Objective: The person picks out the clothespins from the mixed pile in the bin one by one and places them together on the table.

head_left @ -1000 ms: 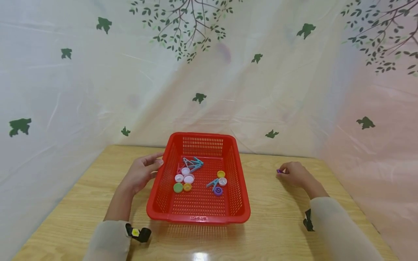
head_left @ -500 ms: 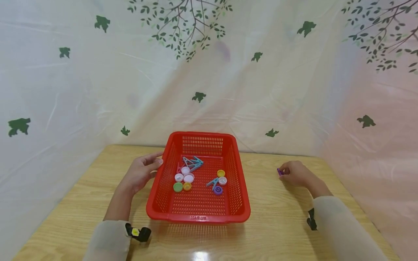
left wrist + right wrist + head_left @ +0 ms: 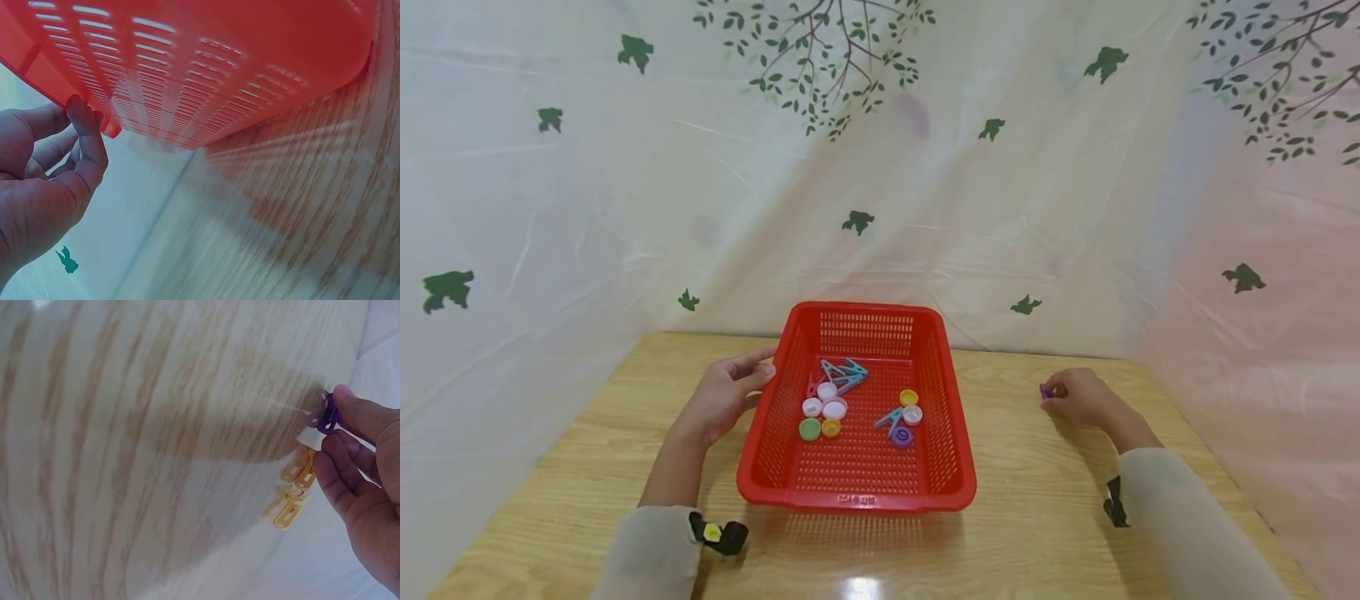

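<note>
My left hand (image 3: 724,396) holds the left rim of a red plastic basket (image 3: 857,502). In the left wrist view the thumb and fingers (image 3: 87,134) close on the rim near the basket's corner. Over on the right side of the table, my right hand (image 3: 1081,398) pinches a small purple plastic clip (image 3: 329,415) by its end, at the tabletop. Beside that hand in the right wrist view are an orange clip (image 3: 305,470) and a yellow clip (image 3: 288,512); the hand hides both in the head view.
Inside the basket lie several blue clothespins (image 3: 852,372), a pink clothespin (image 3: 811,385) and bottle caps: white (image 3: 834,408), green (image 3: 809,429), yellow (image 3: 908,398) and purple (image 3: 902,437). A patterned curtain (image 3: 925,208) hangs behind the wooden table (image 3: 1015,508).
My right hand has shifted slightly right with the purple clip between its fingers, and the clip's angle has changed a little. The left hand and the basket have stayed in place.
</note>
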A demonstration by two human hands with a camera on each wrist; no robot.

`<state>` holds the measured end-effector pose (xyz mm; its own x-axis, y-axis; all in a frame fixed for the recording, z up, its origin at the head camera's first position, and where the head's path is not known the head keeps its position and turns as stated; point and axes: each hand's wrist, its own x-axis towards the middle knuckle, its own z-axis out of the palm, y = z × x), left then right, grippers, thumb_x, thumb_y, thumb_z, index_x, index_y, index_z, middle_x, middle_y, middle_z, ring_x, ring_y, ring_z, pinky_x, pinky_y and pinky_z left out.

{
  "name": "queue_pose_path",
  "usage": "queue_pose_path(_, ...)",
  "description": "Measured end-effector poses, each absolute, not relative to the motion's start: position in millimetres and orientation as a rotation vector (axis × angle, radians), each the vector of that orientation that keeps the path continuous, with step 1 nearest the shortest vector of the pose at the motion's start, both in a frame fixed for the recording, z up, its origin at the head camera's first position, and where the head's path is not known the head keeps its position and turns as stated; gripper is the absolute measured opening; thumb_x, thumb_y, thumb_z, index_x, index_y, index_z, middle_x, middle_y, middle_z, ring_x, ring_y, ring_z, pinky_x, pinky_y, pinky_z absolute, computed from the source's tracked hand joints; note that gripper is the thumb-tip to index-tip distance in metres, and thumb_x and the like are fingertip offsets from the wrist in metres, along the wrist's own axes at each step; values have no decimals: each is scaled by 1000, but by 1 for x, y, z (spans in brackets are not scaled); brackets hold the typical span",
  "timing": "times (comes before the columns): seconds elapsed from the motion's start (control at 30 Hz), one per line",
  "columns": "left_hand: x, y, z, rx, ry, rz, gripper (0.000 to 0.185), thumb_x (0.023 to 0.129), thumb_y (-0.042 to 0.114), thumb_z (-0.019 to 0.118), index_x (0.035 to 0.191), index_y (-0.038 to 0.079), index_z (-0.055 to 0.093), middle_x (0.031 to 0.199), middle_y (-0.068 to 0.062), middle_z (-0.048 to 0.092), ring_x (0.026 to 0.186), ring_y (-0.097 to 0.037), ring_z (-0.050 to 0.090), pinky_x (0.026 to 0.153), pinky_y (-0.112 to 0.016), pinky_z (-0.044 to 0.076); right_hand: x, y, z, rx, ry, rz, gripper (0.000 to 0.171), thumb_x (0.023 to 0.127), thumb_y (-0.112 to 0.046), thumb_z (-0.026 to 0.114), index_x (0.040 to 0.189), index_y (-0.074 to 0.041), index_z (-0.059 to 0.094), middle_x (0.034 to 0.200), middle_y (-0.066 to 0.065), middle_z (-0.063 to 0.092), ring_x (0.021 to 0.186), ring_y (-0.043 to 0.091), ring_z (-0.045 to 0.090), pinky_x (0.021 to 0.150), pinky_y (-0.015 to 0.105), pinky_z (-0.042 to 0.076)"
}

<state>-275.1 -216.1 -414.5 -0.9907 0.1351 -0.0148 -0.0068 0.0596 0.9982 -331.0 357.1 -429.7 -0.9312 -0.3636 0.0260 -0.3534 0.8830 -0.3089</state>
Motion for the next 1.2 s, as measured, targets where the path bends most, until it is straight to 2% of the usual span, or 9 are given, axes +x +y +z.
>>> queue_pose_path(0.3, -275, -216, -416, 155, 2200, 2090, 54, 101, 26, 66, 151, 12, 51, 135, -20, 59, 111, -28, 67, 92, -38, 58, -331, 359, -428, -555, 3002, -479, 18, 89, -12, 78, 100, 1, 75, 82, 1, 68, 74, 17, 56, 71, 37, 51)
queue_pose_path(0.5, -275, -216, -415, 141, 2205, 2082, 54, 102, 26, 66, 152, 12, 50, 135, -20, 59, 111, -28, 66, 92, -38, 58, -331, 360, -423, -570, 3019, -484, 23, 88, -14, 77, 104, 3, 74, 77, 1, 63, 70, 17, 53, 64, 34, 47)
queue_pose_path(0.7, -274, -217, -414, 143, 2207, 2086, 53, 102, 24, 65, 152, 11, 51, 134, -21, 59, 110, -28, 66, 91, -38, 59, -331, 359, -414, -598, 3019, -486, 29, 88, -12, 75, 109, 9, 71, 80, 4, 64, 72, 18, 55, 66, 36, 50)
queue_pose_path(0.87, -274, -216, -414, 134, 2208, 2088, 54, 101, 26, 66, 152, 13, 51, 135, -19, 59, 113, -29, 66, 93, -38, 58, -333, 357, -404, -699, 3046, -437, 26, 89, -6, 73, 107, 13, 70, 77, 5, 66, 69, 17, 58, 65, 39, 53)
queue_pose_path(1.2, -275, -217, -416, 157, 2216, 2087, 55, 101, 28, 67, 151, 13, 51, 135, -19, 59, 113, -29, 66, 93, -38, 58, -334, 343, -383, -714, 3050, -371, 28, 93, -10, 72, 112, 11, 70, 79, 4, 65, 69, 17, 56, 67, 40, 53)
